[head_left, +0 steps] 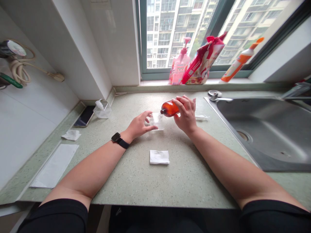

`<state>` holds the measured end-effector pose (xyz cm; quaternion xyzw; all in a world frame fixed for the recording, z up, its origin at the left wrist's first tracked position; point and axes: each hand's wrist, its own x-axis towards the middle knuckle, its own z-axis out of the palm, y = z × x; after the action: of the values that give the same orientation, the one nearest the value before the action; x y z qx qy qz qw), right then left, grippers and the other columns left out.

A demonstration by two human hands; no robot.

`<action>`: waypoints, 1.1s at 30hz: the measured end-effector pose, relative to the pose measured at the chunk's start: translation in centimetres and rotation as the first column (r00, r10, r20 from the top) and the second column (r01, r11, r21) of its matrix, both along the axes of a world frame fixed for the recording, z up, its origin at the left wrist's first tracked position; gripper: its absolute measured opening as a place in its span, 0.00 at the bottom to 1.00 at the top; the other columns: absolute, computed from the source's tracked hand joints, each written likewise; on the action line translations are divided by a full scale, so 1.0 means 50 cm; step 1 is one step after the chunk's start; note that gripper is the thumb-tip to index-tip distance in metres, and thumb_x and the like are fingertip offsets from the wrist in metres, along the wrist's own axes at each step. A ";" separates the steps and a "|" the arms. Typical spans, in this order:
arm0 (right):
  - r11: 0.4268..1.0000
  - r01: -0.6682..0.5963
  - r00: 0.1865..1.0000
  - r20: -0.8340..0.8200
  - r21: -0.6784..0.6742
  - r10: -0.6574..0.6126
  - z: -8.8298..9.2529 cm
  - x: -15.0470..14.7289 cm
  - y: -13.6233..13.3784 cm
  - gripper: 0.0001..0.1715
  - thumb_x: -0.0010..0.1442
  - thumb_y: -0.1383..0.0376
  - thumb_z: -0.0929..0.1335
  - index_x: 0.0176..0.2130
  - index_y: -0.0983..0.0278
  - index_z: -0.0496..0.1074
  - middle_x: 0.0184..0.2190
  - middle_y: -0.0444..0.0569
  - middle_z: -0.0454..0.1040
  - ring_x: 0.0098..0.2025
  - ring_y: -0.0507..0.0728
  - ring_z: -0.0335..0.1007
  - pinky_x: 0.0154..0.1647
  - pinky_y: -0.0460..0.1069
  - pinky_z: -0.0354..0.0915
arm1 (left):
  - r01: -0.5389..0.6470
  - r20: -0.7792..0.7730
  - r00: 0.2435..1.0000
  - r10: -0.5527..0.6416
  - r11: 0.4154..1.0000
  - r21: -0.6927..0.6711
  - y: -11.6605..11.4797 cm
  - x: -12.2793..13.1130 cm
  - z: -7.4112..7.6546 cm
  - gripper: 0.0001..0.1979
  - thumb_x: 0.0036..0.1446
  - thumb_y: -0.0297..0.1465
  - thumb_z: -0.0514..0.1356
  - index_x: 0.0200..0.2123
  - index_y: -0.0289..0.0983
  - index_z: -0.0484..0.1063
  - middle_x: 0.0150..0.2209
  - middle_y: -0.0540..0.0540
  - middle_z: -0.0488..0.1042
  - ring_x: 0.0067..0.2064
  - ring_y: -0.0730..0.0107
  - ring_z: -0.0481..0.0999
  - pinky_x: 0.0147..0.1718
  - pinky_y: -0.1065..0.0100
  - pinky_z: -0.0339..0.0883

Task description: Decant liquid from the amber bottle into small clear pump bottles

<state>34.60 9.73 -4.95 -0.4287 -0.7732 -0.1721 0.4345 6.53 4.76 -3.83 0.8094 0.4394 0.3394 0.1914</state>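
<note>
My right hand (pixel 186 113) is wrapped round an amber bottle (pixel 170 108), tipped on its side with its dark, uncapped neck pointing left. The neck is over a small clear plastic container (pixel 157 121) on the counter. My left hand (pixel 142 123) grips that container from the left, thumb at the near side and fingers at the far side. Whether liquid leaves the bottle I cannot tell. Nearer to me lies a folded white tissue (pixel 159 157). Just right of my right hand is a thin clear-wrapped item (pixel 202 118), its kind unclear.
At the left stand a clear container with a white pump top (pixel 102 110) and a phone (pixel 85 116). A crumpled tissue (pixel 71 135) and a flat white packet (pixel 55 165) lie nearby. A steel sink (pixel 267 129) is at right; bottles and a red bag (pixel 202 61) line the windowsill.
</note>
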 end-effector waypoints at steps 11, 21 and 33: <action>1.000 0.008 1.000 -0.001 -0.007 -0.008 -0.001 0.000 0.001 0.43 0.58 0.74 0.69 0.69 0.49 0.65 0.65 0.53 0.71 0.74 0.71 0.60 0.77 0.79 0.45 | 0.002 0.009 1.000 -0.002 1.000 -0.007 0.002 -0.001 -0.004 0.38 0.57 0.51 0.75 0.62 0.43 0.67 0.55 0.40 0.79 0.44 0.60 0.85 0.47 0.54 0.81; 1.000 0.011 1.000 0.009 -0.016 -0.011 0.000 0.001 0.001 0.45 0.59 0.74 0.68 0.70 0.48 0.63 0.66 0.52 0.70 0.74 0.71 0.59 0.77 0.79 0.44 | 0.008 0.010 1.000 -0.008 1.000 -0.013 0.002 0.001 -0.004 0.37 0.58 0.50 0.75 0.63 0.42 0.66 0.55 0.41 0.79 0.44 0.60 0.85 0.47 0.53 0.81; 1.000 0.003 1.000 0.007 0.018 -0.003 -0.001 -0.001 0.002 0.44 0.59 0.75 0.69 0.69 0.48 0.63 0.66 0.52 0.70 0.74 0.70 0.59 0.77 0.79 0.45 | 0.009 -0.008 1.000 -0.009 1.000 -0.021 0.001 0.000 -0.003 0.37 0.58 0.50 0.75 0.62 0.42 0.66 0.55 0.41 0.79 0.44 0.60 0.85 0.48 0.54 0.81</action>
<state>34.53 9.81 -4.98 -0.4254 -0.7724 -0.1810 0.4354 6.55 4.84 -3.99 0.8106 0.4402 0.3308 0.1994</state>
